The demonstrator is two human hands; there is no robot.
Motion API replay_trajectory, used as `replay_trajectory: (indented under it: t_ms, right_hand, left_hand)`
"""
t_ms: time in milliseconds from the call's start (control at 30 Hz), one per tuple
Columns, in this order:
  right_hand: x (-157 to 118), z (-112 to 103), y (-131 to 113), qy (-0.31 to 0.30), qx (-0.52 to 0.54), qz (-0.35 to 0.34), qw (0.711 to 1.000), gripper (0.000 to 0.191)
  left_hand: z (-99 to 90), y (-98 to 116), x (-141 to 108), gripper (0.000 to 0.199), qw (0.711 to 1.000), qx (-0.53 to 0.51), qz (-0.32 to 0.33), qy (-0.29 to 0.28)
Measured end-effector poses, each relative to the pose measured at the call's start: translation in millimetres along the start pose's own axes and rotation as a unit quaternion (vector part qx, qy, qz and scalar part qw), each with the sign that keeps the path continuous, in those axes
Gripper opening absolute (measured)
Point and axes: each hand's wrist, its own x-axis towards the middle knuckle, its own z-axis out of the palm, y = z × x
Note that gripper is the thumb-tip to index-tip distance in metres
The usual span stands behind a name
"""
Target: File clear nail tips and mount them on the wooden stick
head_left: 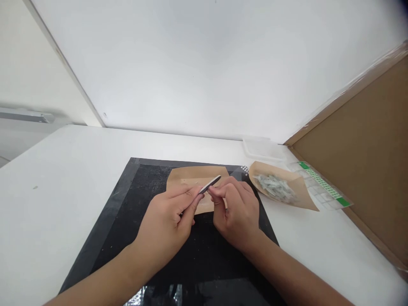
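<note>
My left hand [174, 214] is closed, pinching a slim dark strip [210, 184] with a pale upper face and a tapered tip between thumb and fingers. The strip slants up to the right. My right hand [237, 208] is closed too, its thumb and fingertips pressed together right beside the strip. Whatever those fingertips hold, if anything, is too small to make out. Beneath both hands lies a piece of brown paper [178, 175] with a few tiny pale bits on it. It rests on a black mat [140, 199].
Right of the mat, a brown paper pouch [304, 197] carries a heap of small translucent pieces [276, 187]. Beside it lies a clear plastic sheet with a green printed strip [325, 182]. A clear plastic tray [263, 148] sits behind. A cardboard panel [360, 140] borders the white table [38, 221].
</note>
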Motion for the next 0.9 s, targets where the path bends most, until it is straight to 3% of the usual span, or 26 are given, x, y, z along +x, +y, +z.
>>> replay_trajectory:
  t_ms: [167,300,433,567,700,800,900]
  right_hand:
    - [3.2,2.8,0.7,0.04,-0.013,0.031,0.999,0.021]
    - [5.0,4.4,2.3,0.003,0.023,0.031,0.999,0.022]
    - [8.3,3.8,3.8,0.031,0.001,0.037,0.999,0.022]
    - [10.1,2.3,4.1,-0.027,0.018,0.02,0.999,0.025]
    - [9.5,2.5,4.6,0.004,0.001,0.03,1.0,0.025]
    - [9.2,3.0,5.4,-0.025,0.028,0.028,0.999,0.028]
    - [10.0,2.7,5.6,-0.012,0.018,0.039,0.999,0.027]
  left_hand:
    - [0.9,3.6,-1.6,0.03,0.999,0.027,0.022,0.027]
    - [1.2,3.5,-2.0,0.028,0.999,0.042,0.021,0.026]
    - [0.4,3.5,-1.4,0.027,0.999,0.031,0.011,0.031]
    - [-0.3,2.3,-1.7,0.026,0.999,0.037,0.016,0.032]
    - [0.0,2.7,-1.0,0.023,0.998,0.045,0.017,0.043]
    - [-0.2,4.2,0.2,0.024,0.997,0.056,0.022,0.043]
    - [-1.2,5.1,0.5,0.023,0.997,0.055,0.015,0.043]
